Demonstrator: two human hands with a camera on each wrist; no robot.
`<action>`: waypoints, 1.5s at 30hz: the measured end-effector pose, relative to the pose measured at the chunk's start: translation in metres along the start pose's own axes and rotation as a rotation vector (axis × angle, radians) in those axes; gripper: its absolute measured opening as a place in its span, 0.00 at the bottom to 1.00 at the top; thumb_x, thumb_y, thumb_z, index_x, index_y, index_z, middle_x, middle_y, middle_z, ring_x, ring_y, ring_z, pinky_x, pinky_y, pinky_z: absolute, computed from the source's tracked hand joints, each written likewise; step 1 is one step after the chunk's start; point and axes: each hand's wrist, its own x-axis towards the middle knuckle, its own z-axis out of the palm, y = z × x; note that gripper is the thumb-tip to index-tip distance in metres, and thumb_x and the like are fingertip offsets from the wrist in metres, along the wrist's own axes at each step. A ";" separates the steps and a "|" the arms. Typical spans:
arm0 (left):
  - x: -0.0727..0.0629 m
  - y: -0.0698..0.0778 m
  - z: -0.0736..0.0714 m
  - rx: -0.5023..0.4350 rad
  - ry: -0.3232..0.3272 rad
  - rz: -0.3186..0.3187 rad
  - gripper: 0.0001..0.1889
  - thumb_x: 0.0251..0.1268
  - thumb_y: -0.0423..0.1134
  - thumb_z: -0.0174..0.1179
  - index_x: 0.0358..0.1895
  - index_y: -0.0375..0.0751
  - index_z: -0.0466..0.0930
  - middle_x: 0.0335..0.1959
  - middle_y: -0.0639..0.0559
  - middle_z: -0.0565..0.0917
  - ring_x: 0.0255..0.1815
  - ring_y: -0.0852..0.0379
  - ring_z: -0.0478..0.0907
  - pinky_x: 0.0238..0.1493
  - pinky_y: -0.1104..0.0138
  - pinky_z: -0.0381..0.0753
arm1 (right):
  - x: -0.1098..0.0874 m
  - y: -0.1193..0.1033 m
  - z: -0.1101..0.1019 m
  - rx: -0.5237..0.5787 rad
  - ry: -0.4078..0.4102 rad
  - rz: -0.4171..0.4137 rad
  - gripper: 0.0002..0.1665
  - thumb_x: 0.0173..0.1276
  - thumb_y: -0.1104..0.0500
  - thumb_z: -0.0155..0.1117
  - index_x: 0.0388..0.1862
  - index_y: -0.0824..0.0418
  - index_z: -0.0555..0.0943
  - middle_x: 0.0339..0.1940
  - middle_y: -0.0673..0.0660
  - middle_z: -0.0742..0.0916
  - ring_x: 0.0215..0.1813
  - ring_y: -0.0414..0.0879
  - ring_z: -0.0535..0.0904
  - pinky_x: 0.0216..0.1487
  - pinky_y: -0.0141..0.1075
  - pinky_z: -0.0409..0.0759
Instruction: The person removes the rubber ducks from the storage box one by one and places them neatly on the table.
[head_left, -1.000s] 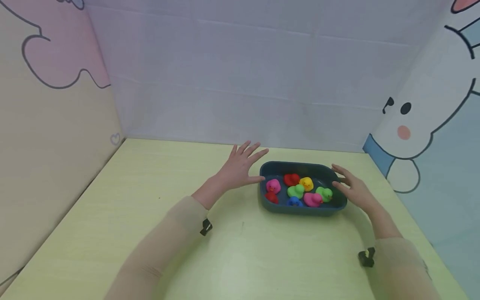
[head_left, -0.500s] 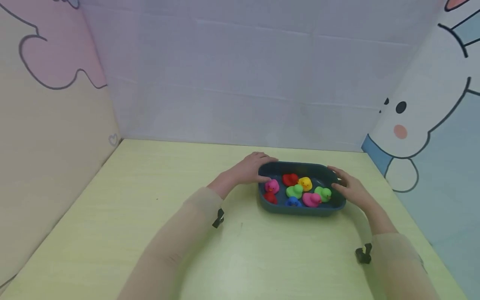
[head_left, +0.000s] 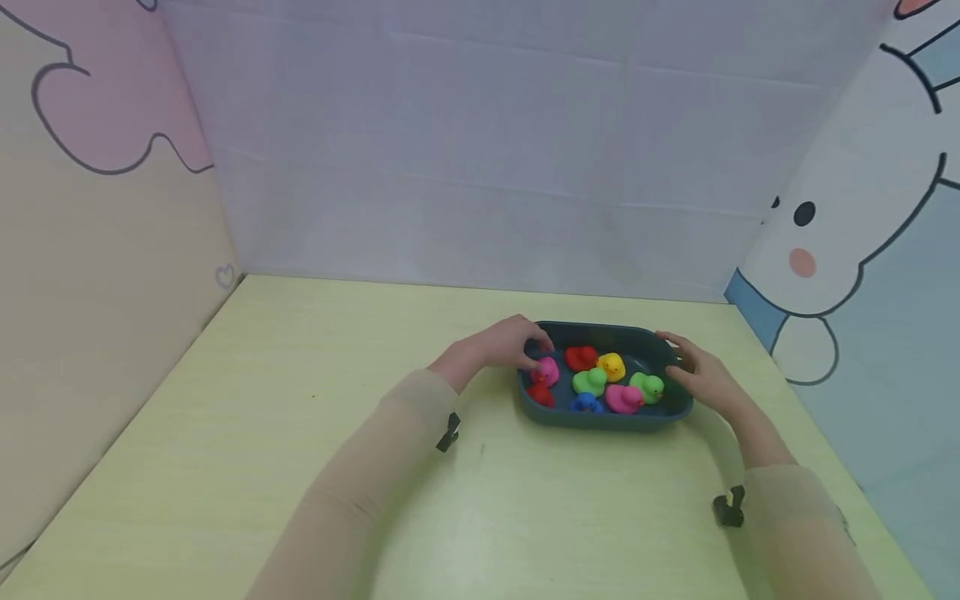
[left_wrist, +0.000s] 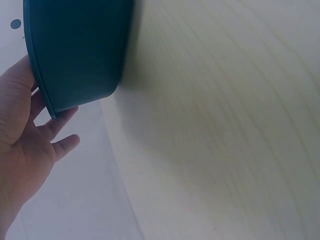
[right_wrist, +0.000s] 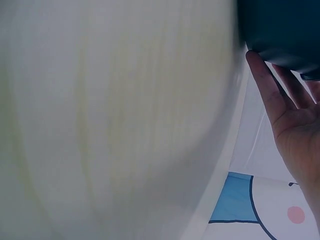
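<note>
A dark teal plastic basin (head_left: pixel 600 421) stands toward the back right of the table and holds several rubber ducks. My left hand (head_left: pixel 506 343) reaches over its left end, bent fingers and thumb apart inside the rim, just above a pink duck (head_left: pixel 550 371); contact with the duck cannot be made out. My right hand (head_left: pixel 705 379) holds the right end, thumb over the rim and fingers along the outside. In the left wrist view the left hand (left_wrist: pixel 22 145) is partly behind the basin wall (left_wrist: pixel 80 50). Fingers of the right hand (right_wrist: pixel 300 130) lie against the basin's outer wall (right_wrist: pixel 285 30).
Beside the pink duck lies a red duck (head_left: pixel 542 394). Further in are another red duck (head_left: pixel 581 358), a yellow duck (head_left: pixel 612 367), green ducks (head_left: pixel 589 382), a second pink duck (head_left: pixel 624 399) and a blue duck (head_left: pixel 587 403). A pale cloth wall (head_left: pixel 480 167) rises behind the table (head_left: pixel 300 400).
The left hand has moved right from beside the basin to over its left rim, and its spread fingers have bent inward. The right hand and the ducks have stayed in place.
</note>
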 end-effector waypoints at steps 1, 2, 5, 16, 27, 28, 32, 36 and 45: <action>0.000 0.001 0.000 0.001 -0.003 -0.014 0.18 0.59 0.45 0.65 0.53 0.48 0.81 0.52 0.56 0.81 0.56 0.57 0.70 0.61 0.67 0.68 | 0.000 0.000 0.000 0.006 0.001 0.001 0.35 0.70 0.62 0.51 0.74 0.59 0.54 0.69 0.75 0.62 0.65 0.75 0.62 0.60 0.64 0.64; 0.000 0.002 0.001 -0.003 -0.006 -0.029 0.18 0.59 0.45 0.65 0.52 0.49 0.81 0.52 0.56 0.81 0.57 0.57 0.68 0.60 0.67 0.68 | -0.001 0.000 0.000 0.009 -0.001 0.003 0.35 0.70 0.62 0.51 0.74 0.59 0.54 0.69 0.75 0.62 0.65 0.75 0.61 0.60 0.64 0.64; 0.001 0.003 0.003 -0.029 -0.017 -0.048 0.17 0.58 0.45 0.65 0.52 0.49 0.81 0.50 0.57 0.81 0.55 0.56 0.69 0.57 0.68 0.70 | -0.001 -0.001 0.000 0.017 -0.002 0.013 0.35 0.70 0.62 0.51 0.74 0.59 0.54 0.69 0.75 0.62 0.65 0.75 0.61 0.60 0.64 0.64; 0.005 0.006 0.008 -0.098 -0.037 -0.088 0.15 0.58 0.43 0.66 0.49 0.48 0.82 0.44 0.56 0.82 0.49 0.58 0.74 0.47 0.73 0.74 | -0.005 -0.003 0.000 -0.002 0.006 0.023 0.35 0.70 0.62 0.50 0.74 0.59 0.54 0.68 0.77 0.63 0.65 0.76 0.62 0.60 0.65 0.64; 0.008 0.010 0.010 -0.049 -0.003 -0.115 0.12 0.58 0.46 0.66 0.44 0.51 0.84 0.38 0.60 0.82 0.49 0.58 0.68 0.49 0.69 0.71 | -0.011 -0.004 -0.002 -0.075 0.016 -0.009 0.34 0.71 0.61 0.50 0.73 0.63 0.54 0.67 0.78 0.64 0.60 0.76 0.67 0.55 0.64 0.69; 0.007 0.010 0.010 -0.060 0.000 -0.114 0.11 0.58 0.45 0.66 0.44 0.50 0.84 0.38 0.59 0.82 0.48 0.58 0.68 0.48 0.70 0.71 | -0.011 -0.005 -0.002 -0.075 0.012 -0.001 0.34 0.71 0.62 0.50 0.73 0.63 0.54 0.67 0.78 0.64 0.60 0.76 0.67 0.55 0.63 0.69; 0.007 0.008 0.010 -0.088 0.030 -0.089 0.11 0.58 0.44 0.66 0.43 0.48 0.84 0.38 0.58 0.83 0.43 0.59 0.73 0.45 0.72 0.73 | -0.010 -0.007 -0.002 -0.075 0.009 0.021 0.34 0.71 0.62 0.49 0.74 0.62 0.54 0.67 0.78 0.64 0.60 0.76 0.67 0.55 0.64 0.69; 0.007 0.006 0.011 -0.078 0.075 -0.047 0.12 0.57 0.43 0.66 0.44 0.45 0.84 0.38 0.56 0.84 0.43 0.59 0.75 0.46 0.72 0.73 | -0.010 -0.006 -0.002 -0.077 0.028 0.014 0.33 0.70 0.62 0.49 0.73 0.63 0.55 0.66 0.79 0.65 0.59 0.76 0.68 0.55 0.64 0.69; 0.001 0.005 0.010 -0.081 0.146 -0.041 0.13 0.56 0.44 0.67 0.44 0.45 0.84 0.39 0.56 0.84 0.43 0.60 0.76 0.50 0.70 0.73 | -0.010 -0.005 0.000 -0.081 0.026 0.029 0.34 0.70 0.61 0.49 0.73 0.63 0.55 0.67 0.79 0.63 0.59 0.77 0.68 0.55 0.63 0.70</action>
